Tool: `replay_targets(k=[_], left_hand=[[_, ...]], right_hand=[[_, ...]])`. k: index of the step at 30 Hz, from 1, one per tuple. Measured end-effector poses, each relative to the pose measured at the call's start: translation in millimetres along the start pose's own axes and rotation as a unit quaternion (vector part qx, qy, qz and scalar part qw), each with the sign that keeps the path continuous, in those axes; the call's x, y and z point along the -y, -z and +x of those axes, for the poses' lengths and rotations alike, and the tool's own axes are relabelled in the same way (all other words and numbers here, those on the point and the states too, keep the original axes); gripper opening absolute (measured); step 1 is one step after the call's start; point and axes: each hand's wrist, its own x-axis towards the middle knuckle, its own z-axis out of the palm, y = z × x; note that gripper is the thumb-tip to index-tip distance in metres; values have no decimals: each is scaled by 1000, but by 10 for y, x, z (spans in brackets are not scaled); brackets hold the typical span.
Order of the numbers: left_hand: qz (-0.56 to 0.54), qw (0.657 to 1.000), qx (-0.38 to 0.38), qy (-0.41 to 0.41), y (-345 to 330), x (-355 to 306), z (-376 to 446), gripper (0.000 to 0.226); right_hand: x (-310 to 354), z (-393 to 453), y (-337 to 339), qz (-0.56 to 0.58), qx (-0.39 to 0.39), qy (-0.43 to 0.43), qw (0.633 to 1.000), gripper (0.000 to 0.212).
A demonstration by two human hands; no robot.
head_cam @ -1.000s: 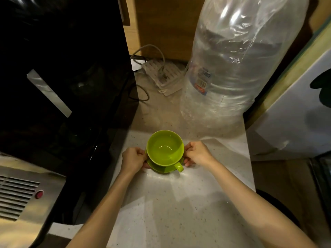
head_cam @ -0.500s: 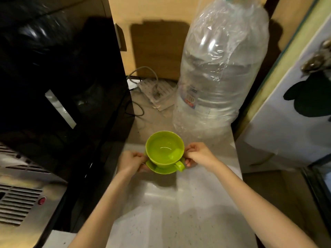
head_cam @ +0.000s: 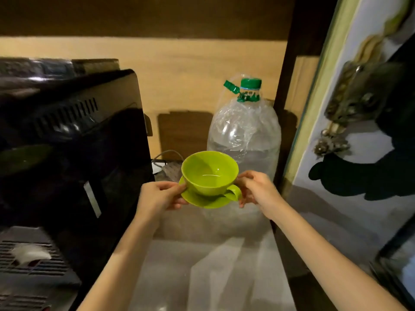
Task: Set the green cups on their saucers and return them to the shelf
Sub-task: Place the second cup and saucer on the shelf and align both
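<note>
From the head camera, both hands are up in front of the chest and the green cup [head_cam: 210,173] sits upright on its green saucer [head_cam: 205,199], the pair held in the air above the pale speckled counter [head_cam: 202,265]. The left hand [head_cam: 160,196] is curled closed on the saucer's left edge, thumb on top and fingers tucked beneath. The right hand [head_cam: 256,189] pinches the saucer's right edge the same way, fingers folded in, just beside the cup's handle, which points toward the right and toward the camera. The cup looks empty, with a bright glint on its inner floor. Right behind it stands a big clear water bottle [head_cam: 243,135] with a green cap [head_cam: 250,84], wrapped in crinkled clear film. To the left, a tall glossy black appliance [head_cam: 74,142] fills the frame, its vent slots visible up top, and a steel grille [head_cam: 31,261] shows at the lower left. A cable and a white power strip [head_cam: 167,168] peek out between the appliance and the bottle. A wooden panel [head_cam: 179,68] backs it all, and a white door [head_cam: 350,198] stands at the right.
</note>
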Motion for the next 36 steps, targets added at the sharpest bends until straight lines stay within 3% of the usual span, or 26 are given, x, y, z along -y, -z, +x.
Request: replay_targets(k=[13,21,29,36], left_hand=[[-125,988,42,-84,-177,-1397,-46,21],[-209,967,119,-81,-245,-2180,-106,21],[-264,949,129,-114,-271,-2828,-87,14],[-296,936,135,-135,-258,-3446,50,20]], right_hand=[[1448,-178,128,118,-24,132,984,22],[2193,-243,134,144,-45,170,974,23],[2872,-240,103,186,-70,204,958,29],[3455,-215,100,172,-38,217,960,21]])
